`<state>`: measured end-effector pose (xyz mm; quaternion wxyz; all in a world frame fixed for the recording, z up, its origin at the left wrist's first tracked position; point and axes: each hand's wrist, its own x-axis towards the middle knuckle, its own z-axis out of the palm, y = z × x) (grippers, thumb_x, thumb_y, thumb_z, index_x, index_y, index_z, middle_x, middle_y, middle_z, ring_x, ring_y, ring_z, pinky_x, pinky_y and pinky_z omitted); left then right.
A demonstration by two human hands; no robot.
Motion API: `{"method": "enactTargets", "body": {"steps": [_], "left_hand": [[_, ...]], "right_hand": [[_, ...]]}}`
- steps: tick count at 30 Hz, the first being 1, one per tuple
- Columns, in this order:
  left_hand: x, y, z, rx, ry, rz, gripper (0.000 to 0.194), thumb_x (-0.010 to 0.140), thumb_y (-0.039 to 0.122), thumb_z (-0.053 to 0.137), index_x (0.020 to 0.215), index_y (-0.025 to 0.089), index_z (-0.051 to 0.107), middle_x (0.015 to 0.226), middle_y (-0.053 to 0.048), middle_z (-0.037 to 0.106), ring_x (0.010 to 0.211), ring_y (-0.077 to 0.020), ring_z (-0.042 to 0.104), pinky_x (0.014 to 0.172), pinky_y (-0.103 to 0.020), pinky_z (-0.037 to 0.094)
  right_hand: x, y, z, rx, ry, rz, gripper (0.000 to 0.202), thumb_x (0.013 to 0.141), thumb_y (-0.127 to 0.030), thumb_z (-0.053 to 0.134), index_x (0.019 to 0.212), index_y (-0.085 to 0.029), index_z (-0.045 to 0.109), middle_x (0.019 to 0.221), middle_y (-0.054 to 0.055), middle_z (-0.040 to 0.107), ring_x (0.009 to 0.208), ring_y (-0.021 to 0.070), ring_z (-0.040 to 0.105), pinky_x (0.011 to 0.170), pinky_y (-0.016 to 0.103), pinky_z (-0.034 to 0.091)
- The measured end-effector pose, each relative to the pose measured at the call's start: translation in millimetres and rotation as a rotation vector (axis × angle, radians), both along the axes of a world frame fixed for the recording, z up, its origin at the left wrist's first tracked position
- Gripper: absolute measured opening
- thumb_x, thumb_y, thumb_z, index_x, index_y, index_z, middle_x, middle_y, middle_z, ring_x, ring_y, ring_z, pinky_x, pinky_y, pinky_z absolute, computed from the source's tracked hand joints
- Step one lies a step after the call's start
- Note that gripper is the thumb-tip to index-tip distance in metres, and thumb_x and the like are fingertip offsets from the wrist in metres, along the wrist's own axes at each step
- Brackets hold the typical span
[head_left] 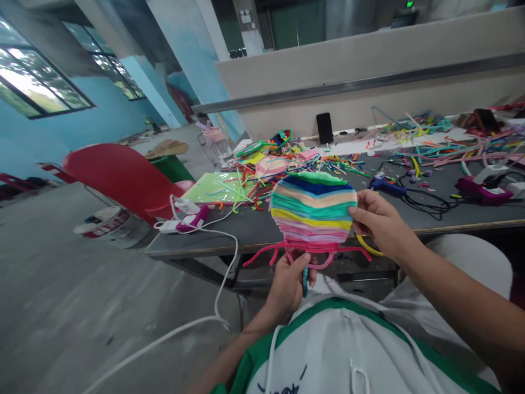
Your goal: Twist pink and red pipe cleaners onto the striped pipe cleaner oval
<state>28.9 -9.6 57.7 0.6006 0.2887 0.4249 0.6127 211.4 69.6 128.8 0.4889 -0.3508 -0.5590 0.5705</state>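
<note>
A round striped piece made of pipe cleaners (314, 208) is held up in front of me, over the table's front edge. Its bands run from green and dark blue at the top through teal and yellow to pink at the bottom. Loose pink-red ends stick out at both lower sides. My right hand (379, 224) pinches its right edge between thumb and fingers. Below it, my left hand (289, 284) is closed on the pink lower ends. A short teal strip (305, 282) shows at the left thumb; its kind I cannot tell. A yellow pipe cleaner (369, 247) hangs by the right hand.
The dark table (254, 227) bears heaps of coloured pipe cleaners (447, 148), a phone (325, 128), a blue glue gun (388, 186) with black cable, and a purple power strip (193, 220). A white cable drops to the floor. Left stand a red chair (115, 175) and a bucket (112, 227).
</note>
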Motion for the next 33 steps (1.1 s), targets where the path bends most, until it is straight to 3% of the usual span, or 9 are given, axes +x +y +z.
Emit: {"method": "enactTargets", "body": {"steps": [4,14,26,33], "left_hand": [[0,1,-3.4,-0.049,0.011,0.020,0.025,0.070,0.031,0.070,0.077,0.016,0.050,0.065,0.003,0.057,0.037,-0.0048,0.043,0.033,-0.017,0.026],[-3,-3,-9.4,-0.020,-0.002,0.012,0.029,0.071,0.034,0.071,0.075,0.016,0.050,0.063,0.005,0.053,0.038,-0.0019,0.038,0.036,-0.016,0.020],[-4,-3,-14.9,-0.060,-0.013,0.045,0.036,0.064,0.035,0.077,0.081,0.017,0.051,0.052,0.009,0.043,0.036,-0.0019,0.035,0.038,-0.017,0.021],[-4,-4,-16.6,-0.086,-0.030,0.063,0.036,0.063,0.033,0.077,0.079,0.017,0.050,0.055,0.009,0.048,0.035,-0.0015,0.036,0.037,-0.017,0.021]], "right_hand": [[1,3,-12.0,-0.061,0.035,-0.026,0.027,0.072,-0.034,0.068,0.084,-0.022,0.048,0.059,-0.007,0.049,0.043,0.0066,0.043,0.040,0.019,0.031],[2,-1,-22.4,-0.049,0.017,-0.017,0.026,0.074,-0.037,0.066,0.087,-0.021,0.049,0.060,-0.006,0.050,0.045,0.0067,0.044,0.041,0.020,0.030],[-1,0,-24.9,-0.040,-0.011,-0.039,0.027,0.075,-0.040,0.065,0.088,-0.022,0.049,0.062,-0.006,0.050,0.045,0.0070,0.045,0.043,0.020,0.031],[-1,-1,-26.6,-0.079,0.014,-0.038,0.027,0.074,-0.036,0.067,0.088,-0.021,0.050,0.063,-0.006,0.051,0.044,0.0065,0.045,0.042,0.020,0.032]]}}
